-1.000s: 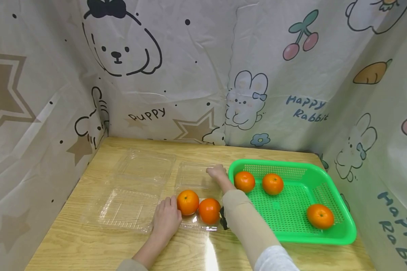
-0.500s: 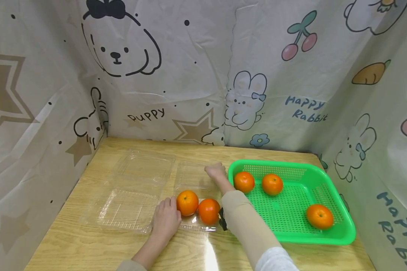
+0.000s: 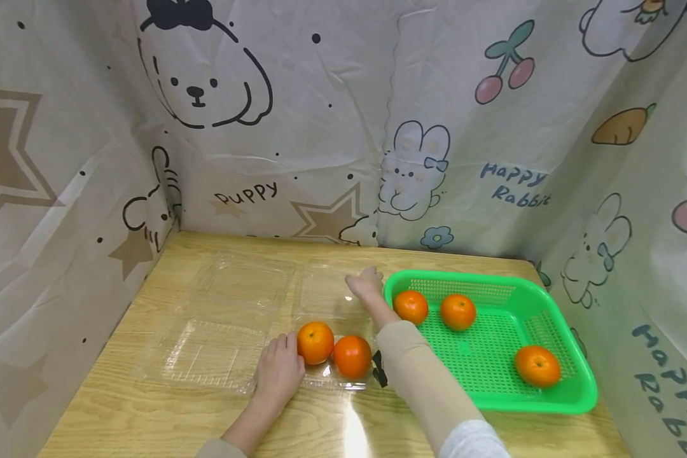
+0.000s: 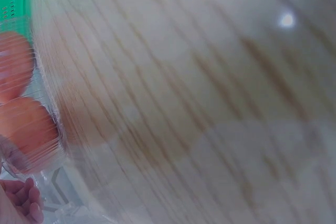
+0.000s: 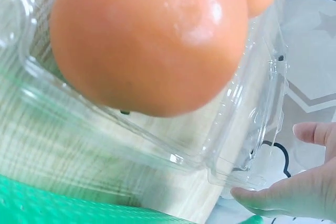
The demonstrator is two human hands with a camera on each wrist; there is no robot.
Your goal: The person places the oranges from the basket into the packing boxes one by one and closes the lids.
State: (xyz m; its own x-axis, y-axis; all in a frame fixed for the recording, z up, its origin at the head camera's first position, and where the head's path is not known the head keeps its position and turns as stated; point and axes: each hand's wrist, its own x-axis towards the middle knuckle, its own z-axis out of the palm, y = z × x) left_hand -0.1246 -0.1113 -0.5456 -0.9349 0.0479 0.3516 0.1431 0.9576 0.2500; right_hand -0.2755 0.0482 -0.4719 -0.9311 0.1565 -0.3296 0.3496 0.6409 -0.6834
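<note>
In the head view my left hand (image 3: pixel 280 369) rests against the left side of a small clear plastic clamshell box (image 3: pixel 332 383), its thumb beside an orange (image 3: pixel 315 342). The left wrist view catches my left fingers (image 4: pixel 21 200) loosely bent below the box. A second orange (image 3: pixel 352 357) sits to the right of the first, inside the box's front half. Behind them lies the clear lid (image 3: pixel 323 289), folded back. At the lid's right edge is my right hand (image 3: pixel 366 284). Thumb and finger (image 5: pixel 283 198) stand spread in the right wrist view, with nothing held between them.
A larger clear clamshell box (image 3: pixel 212 350) lies opened flat on the left of the wooden table (image 3: pixel 109 407). At the right, a green basket (image 3: pixel 581 388) holds several oranges (image 3: pixel 458 312). A patterned cloth (image 3: pixel 320 140) hangs behind and beside the table.
The small box's lid has shifted a little; its far edge appears farther back. My right hand has risen slightly and its fingers have spread. My left hand has stayed by the box.
</note>
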